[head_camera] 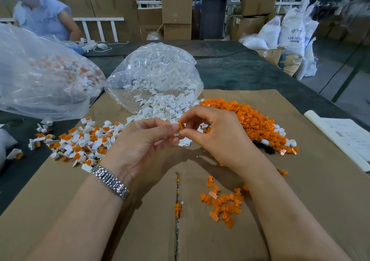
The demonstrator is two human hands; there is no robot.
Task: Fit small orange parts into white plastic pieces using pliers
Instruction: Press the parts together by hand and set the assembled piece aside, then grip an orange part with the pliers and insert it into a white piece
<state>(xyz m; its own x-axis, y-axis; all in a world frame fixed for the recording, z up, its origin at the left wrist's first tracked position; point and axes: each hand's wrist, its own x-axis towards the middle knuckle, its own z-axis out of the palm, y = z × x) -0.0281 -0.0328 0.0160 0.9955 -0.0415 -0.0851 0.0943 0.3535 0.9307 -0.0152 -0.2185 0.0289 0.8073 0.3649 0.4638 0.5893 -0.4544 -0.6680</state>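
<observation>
Orange part (181, 126) pinched between both hands, left (144, 138), right (215, 132); bare cardboard (140, 230) below wrists.

Orange part (181, 126) pinched at my fingertips. Heap (246, 120) orange; pieces (162, 108) white; cardboard (300, 180) brown; my watchband (110, 181) silver; bag (154, 70) clear; table (250, 70) dark grey-green.

I pinch 1 small orange part (181, 125) against a white plastic piece (176, 134), orange heap (246, 120) lying just right.
</observation>
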